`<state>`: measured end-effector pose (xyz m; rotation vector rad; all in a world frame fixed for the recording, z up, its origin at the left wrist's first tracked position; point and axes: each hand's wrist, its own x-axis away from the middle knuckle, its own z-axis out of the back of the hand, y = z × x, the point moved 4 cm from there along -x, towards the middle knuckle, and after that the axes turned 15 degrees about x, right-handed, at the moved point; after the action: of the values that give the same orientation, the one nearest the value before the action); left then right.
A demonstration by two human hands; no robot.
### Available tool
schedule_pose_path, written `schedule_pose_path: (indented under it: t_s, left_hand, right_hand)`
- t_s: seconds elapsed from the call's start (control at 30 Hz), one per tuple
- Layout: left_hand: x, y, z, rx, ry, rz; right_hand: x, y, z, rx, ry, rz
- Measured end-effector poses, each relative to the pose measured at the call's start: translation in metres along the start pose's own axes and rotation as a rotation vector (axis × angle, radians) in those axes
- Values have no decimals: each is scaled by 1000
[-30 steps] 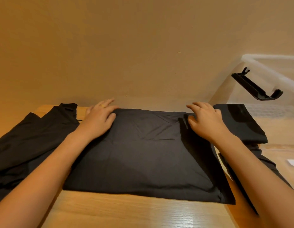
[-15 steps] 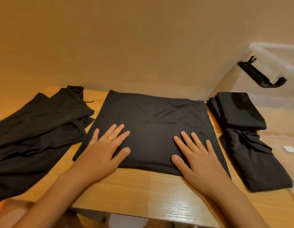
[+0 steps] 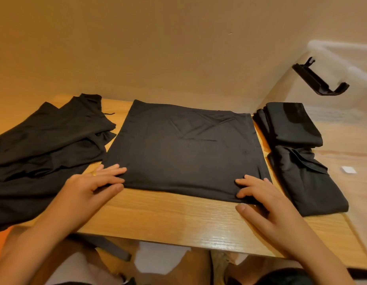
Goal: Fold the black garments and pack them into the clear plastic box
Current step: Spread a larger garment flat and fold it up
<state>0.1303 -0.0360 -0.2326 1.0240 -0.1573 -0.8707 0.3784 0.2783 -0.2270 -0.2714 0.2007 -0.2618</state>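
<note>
So the black garment being folded [image 3: 184,149] is lying flat as a neat rectangle in the middle of the wooden table [image 3: 170,221], its far edge close to the wall. A second ago both hands were up at that far edge; half a second ago they were flat on the cloth nearer the person, and now they've slid down to the two near corners. Looks to me like the smoothing pass is over and the next fold is being set up.

The left hand [image 3: 92,188] sits at the garment's near-left corner, fingers on top and thumb at the edge, looks like it's pinching the corner but I can't tell for sure. The right hand [image 3: 262,202] is at the near-right corner, fingers on the cloth and thumb on the bare wood just in front of it, so not closed on anything yet.

Left of the garment, touching it, is a loose pile of unfolded black clothes [image 3: 44,153]. Right of it, just beside, two folded pieces [image 3: 297,153] lie end to end. Beyond those is the clear plastic box [image 3: 343,58] with its black latch [image 3: 320,81] hanging open. I'd say several garments remain to fold, and nothing is visibly packed.
</note>
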Motion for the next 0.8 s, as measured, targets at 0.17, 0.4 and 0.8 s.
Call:
schedule_pose_path:
  t_s: [0.17,0.4,0.8]
  left_hand:
    - [0,2,-3,-81,16,26]
    - [21,17,0,-107,-66,-109]
    - [55,52,-6,-205,-139,-122]
  right_hand:
    - [1,0,-4,-7,39,-40]
    - [15,1,0,21,61,-28]
    - [48,-15,17,-2,13,44]
